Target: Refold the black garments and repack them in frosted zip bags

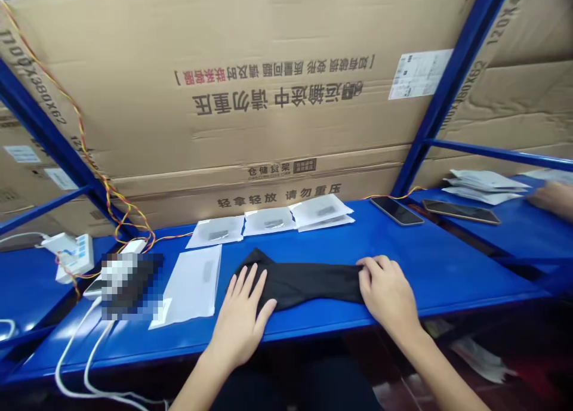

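A black cloth (313, 281) lies folded into a long strip on the blue shelf (430, 268), near its front edge. My left hand (244, 315) rests on the left end of the cloth, fingers spread and flat. At the other end, my right hand (388, 290) has its fingers bent together round the cloth's edge. A white packet (194, 286) lies left of my left hand. Behind the cloth, several smaller white packets (268, 221) sit in a row.
A phone (396, 210) lies at the back right, with another phone (461, 212) and stacked packets (487, 184) beyond the post. Another person's hand (553, 199) shows far right. White cables (71, 351) and a power strip (80, 259) are left. Cardboard (268, 130) stands behind.
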The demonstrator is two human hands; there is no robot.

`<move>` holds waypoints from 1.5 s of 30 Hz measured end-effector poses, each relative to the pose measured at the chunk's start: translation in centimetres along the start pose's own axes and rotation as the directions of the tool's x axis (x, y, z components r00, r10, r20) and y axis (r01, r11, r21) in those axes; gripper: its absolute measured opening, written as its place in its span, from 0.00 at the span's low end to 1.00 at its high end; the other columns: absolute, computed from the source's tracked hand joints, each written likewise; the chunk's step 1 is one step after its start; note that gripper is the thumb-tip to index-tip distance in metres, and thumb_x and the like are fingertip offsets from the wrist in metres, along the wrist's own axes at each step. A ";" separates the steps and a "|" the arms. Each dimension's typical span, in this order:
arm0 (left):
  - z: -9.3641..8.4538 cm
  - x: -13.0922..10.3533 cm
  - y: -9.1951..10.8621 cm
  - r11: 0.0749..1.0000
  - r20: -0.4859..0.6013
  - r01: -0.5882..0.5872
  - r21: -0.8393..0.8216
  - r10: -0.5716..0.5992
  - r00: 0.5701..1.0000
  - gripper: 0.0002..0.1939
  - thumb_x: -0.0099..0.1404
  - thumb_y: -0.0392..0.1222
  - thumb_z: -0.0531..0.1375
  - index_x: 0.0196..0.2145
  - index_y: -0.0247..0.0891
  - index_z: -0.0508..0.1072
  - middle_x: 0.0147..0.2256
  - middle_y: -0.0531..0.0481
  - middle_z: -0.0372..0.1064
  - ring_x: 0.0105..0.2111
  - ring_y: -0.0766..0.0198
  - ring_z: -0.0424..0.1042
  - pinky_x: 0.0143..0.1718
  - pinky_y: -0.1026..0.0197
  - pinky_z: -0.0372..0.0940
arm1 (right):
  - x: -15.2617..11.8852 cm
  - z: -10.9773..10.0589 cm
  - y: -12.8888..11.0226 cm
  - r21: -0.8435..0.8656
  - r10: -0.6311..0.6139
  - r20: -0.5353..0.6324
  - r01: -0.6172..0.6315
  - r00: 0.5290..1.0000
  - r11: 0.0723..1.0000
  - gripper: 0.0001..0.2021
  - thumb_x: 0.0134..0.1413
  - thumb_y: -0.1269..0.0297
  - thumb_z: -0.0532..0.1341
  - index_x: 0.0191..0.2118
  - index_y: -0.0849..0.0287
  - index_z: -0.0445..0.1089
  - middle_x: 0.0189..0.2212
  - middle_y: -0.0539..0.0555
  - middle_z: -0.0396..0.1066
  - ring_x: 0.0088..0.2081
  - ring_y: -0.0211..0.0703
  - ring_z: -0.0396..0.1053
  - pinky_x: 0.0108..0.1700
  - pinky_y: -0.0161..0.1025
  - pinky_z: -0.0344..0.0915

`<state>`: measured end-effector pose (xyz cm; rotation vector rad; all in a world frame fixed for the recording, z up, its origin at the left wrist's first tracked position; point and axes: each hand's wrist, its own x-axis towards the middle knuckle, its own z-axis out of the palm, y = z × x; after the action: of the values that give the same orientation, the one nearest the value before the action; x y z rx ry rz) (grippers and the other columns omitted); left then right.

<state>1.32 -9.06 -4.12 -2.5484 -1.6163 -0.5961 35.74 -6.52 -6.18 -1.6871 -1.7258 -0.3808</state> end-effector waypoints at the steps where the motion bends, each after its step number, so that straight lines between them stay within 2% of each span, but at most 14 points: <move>1: -0.2 0.1 0.0 1.000 -0.029 0.013 -0.026 -0.014 0.999 0.30 0.80 0.54 0.51 0.74 0.45 0.57 0.72 0.41 0.59 0.72 0.45 0.57 0.70 0.36 0.58 | 0.0 -0.2 -0.3 0.048 0.028 -0.027 -0.027 0.999 0.999 0.12 0.66 0.68 0.53 0.41 0.55 0.75 0.39 0.61 0.75 0.38 0.56 0.70 0.41 0.50 0.68; 5: -1.5 1.0 -1.0 0.969 -0.140 0.136 -0.206 -0.166 0.976 0.26 0.77 0.53 0.54 0.67 0.41 0.69 0.57 0.39 0.75 0.58 0.44 0.72 0.58 0.38 0.68 | 0.0 -0.8 -1.0 0.210 0.083 -0.055 -0.070 0.995 0.975 0.13 0.70 0.64 0.52 0.45 0.55 0.74 0.42 0.60 0.77 0.43 0.57 0.73 0.47 0.52 0.70; 9: -3.5 2.2 -2.4 0.900 -0.115 0.201 -0.386 -0.264 0.958 0.18 0.71 0.54 0.60 0.46 0.41 0.82 0.36 0.44 0.76 0.42 0.46 0.74 0.50 0.40 0.70 | 0.1 -1.2 -1.0 0.322 0.154 -0.099 -0.115 0.983 0.940 0.14 0.73 0.60 0.51 0.47 0.55 0.74 0.43 0.61 0.77 0.47 0.58 0.73 0.51 0.54 0.69; 12: -4.8 2.6 -2.6 0.862 -0.099 0.191 -0.469 -0.266 0.959 0.17 0.71 0.56 0.60 0.36 0.42 0.81 0.35 0.46 0.76 0.41 0.50 0.74 0.49 0.47 0.70 | 0.2 -1.8 -0.9 0.469 0.225 -0.105 -0.151 0.969 0.870 0.15 0.73 0.56 0.52 0.46 0.54 0.74 0.44 0.61 0.77 0.49 0.57 0.74 0.53 0.53 0.69; 16: -5.5 2.8 -2.0 0.767 -0.069 0.231 -0.599 -0.337 0.939 0.22 0.72 0.62 0.56 0.39 0.41 0.78 0.36 0.47 0.77 0.38 0.54 0.76 0.44 0.54 0.71 | 0.3 -2.7 -0.6 0.669 0.348 0.036 -0.281 0.937 0.688 0.16 0.72 0.50 0.54 0.45 0.53 0.75 0.47 0.58 0.79 0.50 0.54 0.76 0.54 0.50 0.69; 19: -5.1 2.9 -1.7 0.697 -0.023 0.258 -0.669 -0.366 0.930 0.27 0.72 0.66 0.53 0.39 0.39 0.77 0.31 0.48 0.76 0.34 0.55 0.76 0.38 0.57 0.71 | 0.5 -3.2 -0.7 0.731 0.396 0.162 -0.380 0.904 0.567 0.17 0.70 0.46 0.56 0.45 0.54 0.74 0.38 0.56 0.79 0.41 0.51 0.76 0.44 0.45 0.70; 21: -4.6 3.0 -1.5 0.671 -0.004 0.271 -0.690 -0.379 0.925 0.29 0.71 0.68 0.53 0.37 0.39 0.76 0.28 0.49 0.74 0.31 0.56 0.75 0.35 0.58 0.70 | 0.6 -3.3 -0.7 0.726 0.407 0.199 -0.413 0.891 0.550 0.18 0.68 0.44 0.58 0.42 0.54 0.75 0.34 0.54 0.77 0.36 0.50 0.74 0.39 0.42 0.69; 24: -4.0 3.0 -1.3 0.659 0.005 0.293 -0.693 -0.402 0.916 0.29 0.70 0.69 0.54 0.35 0.39 0.76 0.27 0.50 0.72 0.29 0.57 0.73 0.33 0.59 0.68 | 0.5 -3.3 -0.7 0.701 0.397 0.195 -0.410 0.897 0.583 0.22 0.67 0.41 0.58 0.33 0.54 0.72 0.29 0.52 0.74 0.33 0.47 0.71 0.35 0.39 0.66; 26: -3.7 2.8 -1.3 0.665 0.006 0.307 -0.681 -0.414 0.910 0.29 0.70 0.69 0.54 0.35 0.39 0.76 0.27 0.50 0.72 0.30 0.56 0.73 0.33 0.59 0.67 | 0.5 -3.2 -0.4 0.655 0.404 0.187 -0.421 0.895 0.628 0.25 0.67 0.39 0.57 0.26 0.53 0.65 0.22 0.48 0.65 0.27 0.43 0.65 0.30 0.38 0.61; 29: -3.6 2.8 -1.2 0.688 0.005 0.326 -0.649 -0.425 0.905 0.27 0.70 0.67 0.55 0.36 0.39 0.77 0.28 0.49 0.74 0.31 0.54 0.75 0.35 0.58 0.68 | 0.6 -2.9 0.1 0.515 0.423 0.182 -0.452 0.888 0.728 0.27 0.65 0.37 0.57 0.23 0.52 0.58 0.18 0.45 0.57 0.23 0.40 0.57 0.29 0.38 0.57; 33: -3.5 2.9 -1.2 0.728 -0.004 0.341 -0.595 -0.427 0.904 0.26 0.72 0.64 0.53 0.37 0.39 0.78 0.31 0.46 0.78 0.35 0.51 0.79 0.38 0.55 0.71 | 1.6 -2.2 0.8 0.339 0.420 0.251 -0.486 0.872 0.806 0.21 0.61 0.41 0.59 0.28 0.52 0.67 0.22 0.49 0.68 0.25 0.45 0.67 0.31 0.40 0.58; 37: -3.2 3.0 -1.3 0.786 -0.055 0.355 -0.506 -0.441 0.896 0.20 0.70 0.58 0.56 0.38 0.41 0.79 0.31 0.47 0.78 0.35 0.50 0.79 0.39 0.53 0.72 | 2.6 -1.7 1.4 0.167 0.421 0.261 -0.471 0.868 0.866 0.12 0.59 0.48 0.58 0.36 0.51 0.70 0.22 0.49 0.69 0.26 0.49 0.69 0.30 0.41 0.57; 42: -3.3 3.1 -0.5 0.870 -0.186 0.307 -0.386 -0.399 0.898 0.13 0.67 0.49 0.58 0.40 0.42 0.80 0.31 0.47 0.75 0.37 0.47 0.76 0.44 0.45 0.72 | 2.5 -2.0 2.1 0.152 0.279 0.208 -0.312 0.938 0.938 0.20 0.66 0.45 0.52 0.36 0.53 0.74 0.31 0.56 0.74 0.33 0.53 0.73 0.36 0.45 0.65; 45: -3.3 3.5 1.8 0.952 -0.323 0.140 -0.272 -0.228 0.918 0.12 0.72 0.43 0.56 0.44 0.42 0.80 0.42 0.44 0.79 0.46 0.48 0.77 0.52 0.44 0.71 | 1.6 -2.1 2.7 0.125 0.203 0.163 -0.224 0.966 0.967 0.24 0.70 0.45 0.49 0.41 0.55 0.77 0.39 0.62 0.77 0.41 0.58 0.74 0.46 0.51 0.68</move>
<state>3.25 -7.66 0.42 -2.2675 -1.7502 -1.2625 39.02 -6.34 -4.25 -1.8116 -1.6108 -0.0317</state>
